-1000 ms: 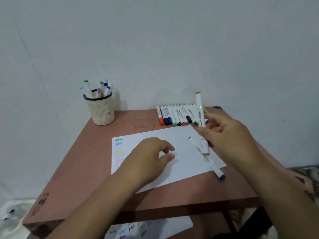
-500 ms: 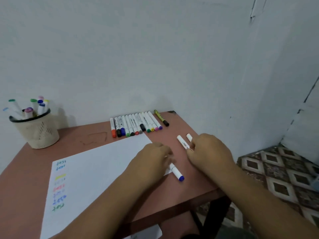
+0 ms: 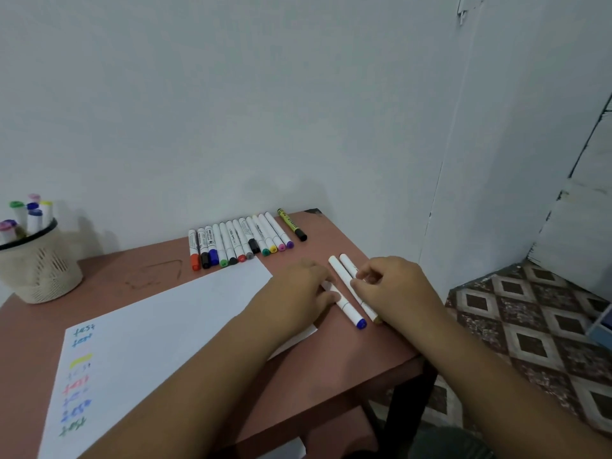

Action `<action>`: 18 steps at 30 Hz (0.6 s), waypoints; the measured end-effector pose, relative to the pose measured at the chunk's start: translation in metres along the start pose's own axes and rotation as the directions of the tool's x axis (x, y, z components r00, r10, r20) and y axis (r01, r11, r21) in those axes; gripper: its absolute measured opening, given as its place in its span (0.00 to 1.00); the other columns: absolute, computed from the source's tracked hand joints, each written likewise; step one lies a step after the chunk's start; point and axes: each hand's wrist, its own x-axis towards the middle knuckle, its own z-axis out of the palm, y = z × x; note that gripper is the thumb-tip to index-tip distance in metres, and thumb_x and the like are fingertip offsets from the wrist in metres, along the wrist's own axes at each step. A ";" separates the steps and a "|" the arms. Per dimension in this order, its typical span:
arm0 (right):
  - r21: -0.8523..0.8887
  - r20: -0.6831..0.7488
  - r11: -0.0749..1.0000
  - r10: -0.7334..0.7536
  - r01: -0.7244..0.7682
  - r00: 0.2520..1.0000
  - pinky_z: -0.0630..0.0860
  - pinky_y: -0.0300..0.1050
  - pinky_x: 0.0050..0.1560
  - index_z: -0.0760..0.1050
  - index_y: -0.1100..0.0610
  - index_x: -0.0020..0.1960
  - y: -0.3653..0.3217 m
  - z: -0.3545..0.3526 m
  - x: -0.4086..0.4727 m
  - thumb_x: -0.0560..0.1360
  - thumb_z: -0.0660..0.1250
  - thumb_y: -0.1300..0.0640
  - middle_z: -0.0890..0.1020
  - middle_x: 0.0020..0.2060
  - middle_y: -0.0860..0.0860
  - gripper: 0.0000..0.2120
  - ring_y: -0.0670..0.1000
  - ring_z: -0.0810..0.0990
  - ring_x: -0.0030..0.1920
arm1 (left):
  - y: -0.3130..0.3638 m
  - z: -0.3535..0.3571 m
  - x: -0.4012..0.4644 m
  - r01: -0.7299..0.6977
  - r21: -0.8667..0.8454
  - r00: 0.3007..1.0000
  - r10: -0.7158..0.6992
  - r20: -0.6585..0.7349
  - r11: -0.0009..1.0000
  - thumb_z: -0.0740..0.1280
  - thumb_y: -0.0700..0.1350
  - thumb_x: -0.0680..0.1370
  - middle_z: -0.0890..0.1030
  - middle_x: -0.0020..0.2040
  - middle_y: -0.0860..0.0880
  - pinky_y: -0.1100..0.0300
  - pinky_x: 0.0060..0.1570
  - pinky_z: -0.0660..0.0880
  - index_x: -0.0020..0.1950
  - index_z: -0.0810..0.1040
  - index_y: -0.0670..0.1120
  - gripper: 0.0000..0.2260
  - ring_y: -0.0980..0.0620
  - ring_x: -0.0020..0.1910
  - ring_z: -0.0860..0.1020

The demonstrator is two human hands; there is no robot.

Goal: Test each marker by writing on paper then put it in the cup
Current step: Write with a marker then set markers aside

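Note:
Two white markers lie side by side on the table's right part. The blue-tipped marker point(image 3: 347, 304) has my left hand point(image 3: 298, 294) curled over its near-left side, fingertips pressing it. The olive-tipped marker point(image 3: 347, 265) lies just right of it, and my right hand point(image 3: 395, 286) pinches its middle with thumb and fingers, hiding most of its lower half. The white paper point(image 3: 159, 329) carries several coloured test scribbles at its left edge. The beige mesh cup point(image 3: 43, 276) stands at the far left and holds several markers.
A row of several capped markers point(image 3: 238, 243) lies along the wall side, with a yellow-black marker point(image 3: 292, 224) at its right end. The brown table point(image 3: 357, 356) ends just right of my right hand. A patterned floor point(image 3: 530, 326) lies below it.
My right hand has brought the olive-tipped marker down from upright to flat beside the blue-tipped one. My left hand moved right onto the blue-tipped marker. The view swung right.

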 end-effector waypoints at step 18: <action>0.110 -0.039 0.993 -0.029 0.034 0.999 0.80 0.46 0.46 0.85 0.46 0.48 0.017 0.005 0.005 0.75 0.73 0.50 0.83 0.41 0.46 0.04 0.46 0.80 0.43 | 0.005 0.006 0.014 -0.032 -0.135 0.999 0.029 -0.024 0.990 0.67 0.53 0.81 0.80 0.58 0.53 0.57 0.57 0.77 0.64 0.79 0.51 0.14 0.56 0.54 0.78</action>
